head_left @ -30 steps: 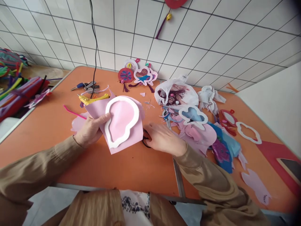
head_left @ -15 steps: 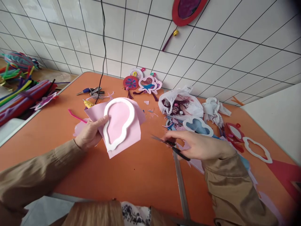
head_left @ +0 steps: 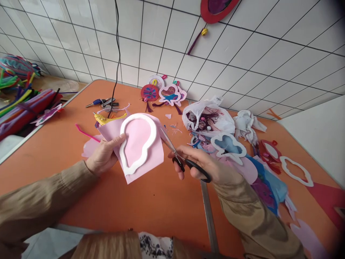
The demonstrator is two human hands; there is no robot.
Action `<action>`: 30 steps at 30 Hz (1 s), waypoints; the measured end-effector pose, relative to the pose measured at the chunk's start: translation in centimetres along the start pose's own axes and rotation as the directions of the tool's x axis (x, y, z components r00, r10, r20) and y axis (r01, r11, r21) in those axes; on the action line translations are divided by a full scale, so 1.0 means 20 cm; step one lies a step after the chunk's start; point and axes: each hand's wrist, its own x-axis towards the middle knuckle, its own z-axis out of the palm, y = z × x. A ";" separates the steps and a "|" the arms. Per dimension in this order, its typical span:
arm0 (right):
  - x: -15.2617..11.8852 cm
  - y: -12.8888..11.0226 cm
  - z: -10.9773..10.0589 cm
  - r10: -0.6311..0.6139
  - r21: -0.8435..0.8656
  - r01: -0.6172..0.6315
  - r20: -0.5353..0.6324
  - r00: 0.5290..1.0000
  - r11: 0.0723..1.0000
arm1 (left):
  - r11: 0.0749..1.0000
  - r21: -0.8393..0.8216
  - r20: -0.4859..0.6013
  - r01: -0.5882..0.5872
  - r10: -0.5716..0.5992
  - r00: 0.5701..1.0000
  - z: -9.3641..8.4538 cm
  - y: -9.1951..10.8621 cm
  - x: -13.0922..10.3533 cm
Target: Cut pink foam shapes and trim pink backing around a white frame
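Note:
My left hand (head_left: pixel 105 153) grips the left side of a pink sheet (head_left: pixel 156 154), thumb on top. On that sheet lies a white curved frame (head_left: pixel 150 138) with a pink middle. My right hand (head_left: pixel 201 163) holds black-handled scissors (head_left: pixel 172 147), fingers through the loops. The blades point up and left, slightly parted, at the right edge of the pink sheet; whether they touch it I cannot tell.
A yellow-handled tool (head_left: pixel 107 118) and keys (head_left: pixel 105 102) lie behind the sheet. Finished ornaments (head_left: pixel 168 94) lean at the tiled wall. A white plastic bag (head_left: pixel 215 117), a blue cloud shape (head_left: pixel 228 144) and paper scraps lie right. A black cable (head_left: pixel 118 54) hangs down.
My right hand has brought the scissors left and turned the blades upward to the sheet's right edge. The left hand keeps its hold, and the sheet has shifted slightly.

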 end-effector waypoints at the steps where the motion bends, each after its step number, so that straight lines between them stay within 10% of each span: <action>1: 0.01 0.01 0.01 -0.010 0.024 0.010 -0.004 1.000 1.000 | 1.000 0.009 0.008 0.003 -0.003 1.000 0.01 0.00 0.00; 10: 0.09 0.06 0.11 -0.249 0.082 0.258 -0.101 0.963 0.963 | 0.996 0.090 0.098 0.014 -0.023 0.995 0.02 -0.05 -0.05; 30: 0.04 0.00 0.13 -0.098 -0.027 0.095 -0.278 0.956 0.995 | 0.983 0.180 0.114 -0.046 0.025 0.993 0.03 -0.04 -0.05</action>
